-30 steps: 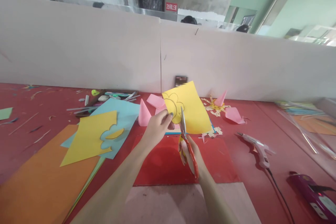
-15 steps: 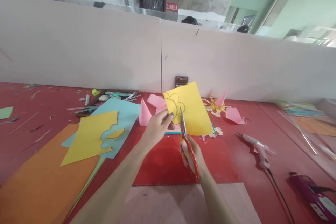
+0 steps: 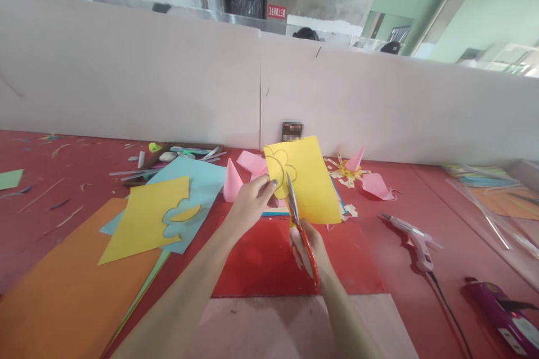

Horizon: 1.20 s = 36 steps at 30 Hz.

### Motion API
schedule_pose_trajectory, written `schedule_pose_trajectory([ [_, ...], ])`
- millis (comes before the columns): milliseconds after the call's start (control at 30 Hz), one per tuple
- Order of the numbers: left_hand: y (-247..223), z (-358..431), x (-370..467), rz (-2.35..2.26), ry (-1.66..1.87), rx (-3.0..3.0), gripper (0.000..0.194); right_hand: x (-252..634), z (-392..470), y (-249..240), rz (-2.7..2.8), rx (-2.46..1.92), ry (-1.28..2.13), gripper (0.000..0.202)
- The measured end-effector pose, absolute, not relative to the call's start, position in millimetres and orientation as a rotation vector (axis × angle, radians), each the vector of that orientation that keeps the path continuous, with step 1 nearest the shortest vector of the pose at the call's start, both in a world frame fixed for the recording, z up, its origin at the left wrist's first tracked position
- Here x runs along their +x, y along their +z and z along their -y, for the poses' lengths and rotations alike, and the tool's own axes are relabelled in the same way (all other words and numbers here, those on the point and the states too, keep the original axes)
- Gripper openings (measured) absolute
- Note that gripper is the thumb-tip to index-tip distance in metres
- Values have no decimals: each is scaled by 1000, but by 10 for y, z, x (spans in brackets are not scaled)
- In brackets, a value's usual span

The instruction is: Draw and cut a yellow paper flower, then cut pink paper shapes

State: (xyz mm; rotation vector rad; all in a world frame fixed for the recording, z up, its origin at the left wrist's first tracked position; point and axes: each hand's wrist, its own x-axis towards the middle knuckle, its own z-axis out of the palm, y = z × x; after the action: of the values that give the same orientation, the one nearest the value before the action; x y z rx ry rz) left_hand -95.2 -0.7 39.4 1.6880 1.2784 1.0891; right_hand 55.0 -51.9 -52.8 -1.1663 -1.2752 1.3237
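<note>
A yellow sheet (image 3: pixel 315 179) with a flower outline drawn at its left side is raised over the table. My left hand (image 3: pixel 256 196) pinches its lower left edge between thumb and fingers. My right hand (image 3: pixel 309 247) is wrapped round the handles of red-handled scissors (image 3: pixel 309 255), whose blades point up against the sheet beside the petals. Behind my left wrist a pink paper cone (image 3: pixel 232 182) stands upright. Another pink cone (image 3: pixel 356 158) sits on a yellow piece with pale strips around it, right of the sheet.
A cut yellow sheet (image 3: pixel 143 213) lies on blue paper (image 3: pixel 206 179) and orange paper (image 3: pixel 76 280) at the left. Pens and scraps sit behind them. At the right are a glue gun (image 3: pixel 419 247) with its cord and a purple power strip (image 3: pixel 501 314). A white partition (image 3: pixel 168 78) runs behind.
The top of the yellow sheet has dropped slightly, and the scissor blades have shifted a little left along the drawn flower. Both hands keep their hold.
</note>
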Motion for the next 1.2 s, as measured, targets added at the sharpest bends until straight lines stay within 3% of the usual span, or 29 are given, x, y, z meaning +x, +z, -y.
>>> schedule_pose_trajectory([
  [1200,401,-26,-1027,-1357,1066,1685,26,545,501,-627,1296,-1211,1307,41],
])
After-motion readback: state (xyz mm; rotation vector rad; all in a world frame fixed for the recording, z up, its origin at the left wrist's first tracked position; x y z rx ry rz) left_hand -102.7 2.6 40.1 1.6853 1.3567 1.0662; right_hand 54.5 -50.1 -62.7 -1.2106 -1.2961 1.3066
